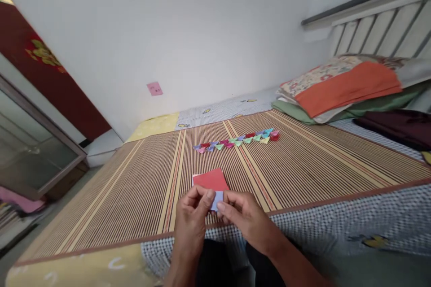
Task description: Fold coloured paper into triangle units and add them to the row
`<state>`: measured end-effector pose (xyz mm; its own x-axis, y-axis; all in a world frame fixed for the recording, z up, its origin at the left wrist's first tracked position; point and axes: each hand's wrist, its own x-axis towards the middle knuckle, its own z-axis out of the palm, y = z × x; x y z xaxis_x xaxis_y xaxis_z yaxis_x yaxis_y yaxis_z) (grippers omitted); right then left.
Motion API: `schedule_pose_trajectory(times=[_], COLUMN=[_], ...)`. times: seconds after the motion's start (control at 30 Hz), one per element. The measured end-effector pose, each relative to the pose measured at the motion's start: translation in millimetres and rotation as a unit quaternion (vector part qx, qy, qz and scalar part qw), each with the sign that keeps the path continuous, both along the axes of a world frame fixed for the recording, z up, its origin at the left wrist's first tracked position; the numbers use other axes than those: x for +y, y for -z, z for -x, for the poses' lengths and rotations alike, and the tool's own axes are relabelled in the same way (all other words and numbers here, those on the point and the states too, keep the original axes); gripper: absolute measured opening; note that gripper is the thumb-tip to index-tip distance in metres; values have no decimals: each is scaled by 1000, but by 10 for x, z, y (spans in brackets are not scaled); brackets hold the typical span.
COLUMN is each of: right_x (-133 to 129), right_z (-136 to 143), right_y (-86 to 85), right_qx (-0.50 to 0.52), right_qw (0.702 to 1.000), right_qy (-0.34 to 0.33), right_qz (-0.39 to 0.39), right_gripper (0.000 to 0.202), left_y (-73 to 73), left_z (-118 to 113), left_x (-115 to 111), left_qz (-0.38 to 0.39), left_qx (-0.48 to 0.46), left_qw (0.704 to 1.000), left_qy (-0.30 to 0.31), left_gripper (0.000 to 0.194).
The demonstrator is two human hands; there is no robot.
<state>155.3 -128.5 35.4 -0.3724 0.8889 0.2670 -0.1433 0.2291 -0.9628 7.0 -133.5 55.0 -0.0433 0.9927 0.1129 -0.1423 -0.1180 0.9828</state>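
Note:
Between my two hands is a small piece of light blue paper (217, 200), held up over the near edge of the mat. My left hand (193, 206) pinches its left side between thumb and fingers. On the right side my right hand (244, 213) grips it the same way, thumb in front. Just beyond the hands lies a stack of square paper with a red sheet (212, 179) on top; its near part is hidden by my hands. Farther back, several small folded paper pieces (239, 141) in many colours form a long double row.
A striped woven mat (134, 188) covers the bed, with a checked sheet (336, 219) along its near edge. Pillows (353, 85) and a dark folded cloth (393, 128) lie at the right. A glass-panelled cabinet (33, 143) stands at the left.

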Motion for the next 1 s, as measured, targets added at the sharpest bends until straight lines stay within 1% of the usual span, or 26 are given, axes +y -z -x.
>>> schedule_pose_trajectory(times=[0.1,0.17,0.23,0.3,0.37,0.43,0.5,0.53,0.6,0.67,0.7,0.77,0.87,0.93,1.0], right_x=[-259,-402,-516,-600,-662,-712,-758,-780,-818,-840,-843,-834,-791,-758,-733], right_z=[-35,-52,-68,-85,-108,-130,-142,-141,-125,-100,-89,-75,-83,-99,-111], right_y=[-74,-130,-174,-206,-232,-254,-267,-268,-260,-242,-232,-213,-179,-147,-112], right_qx=[-40,-77,-111,-116,-101,-96,-116,-131,-150,-141,-130,-109,-94,-93,-94], right_qw=[998,993,987,987,991,993,988,984,976,976,980,986,988,988,990], right_qy=[30,55,78,77,56,40,46,58,85,92,85,70,72,71,57], right_qz=[-36,-65,-86,-84,-65,-63,-90,-109,-135,-135,-126,-109,-104,-100,-83], right_gripper=[31,27,26,29,34,38,39,38,38,38,39,39,39,39,41], left_y=[-12,-13,-35,-88,-160,-222,-256,-261,-254,-232,-218,-187,-140,-116,-99], left_z=[-58,-66,-56,-45,-42,-49,-57,-58,-53,-38,-30,-21,-33,-50,-63], left_x=[-219,-324,-416,-510,-604,-689,-758,-784,-822,-834,-830,-806,-757,-739,-736], left_qz=[23,38,31,1,-30,-39,-44,-50,-73,-85,-80,-57,-26,-19,-23], left_qx=[-17,-35,-36,-11,33,55,72,89,136,165,160,120,72,72,92], left_qw=[1000,999,999,1000,999,997,995,994,988,983,984,990,995,994,993], left_qy=[-12,0,13,17,20,41,54,48,18,3,11,42,68,78,73], left_gripper=[37,36,36,35,34,36,37,38,40,41,41,41,42,43,44])
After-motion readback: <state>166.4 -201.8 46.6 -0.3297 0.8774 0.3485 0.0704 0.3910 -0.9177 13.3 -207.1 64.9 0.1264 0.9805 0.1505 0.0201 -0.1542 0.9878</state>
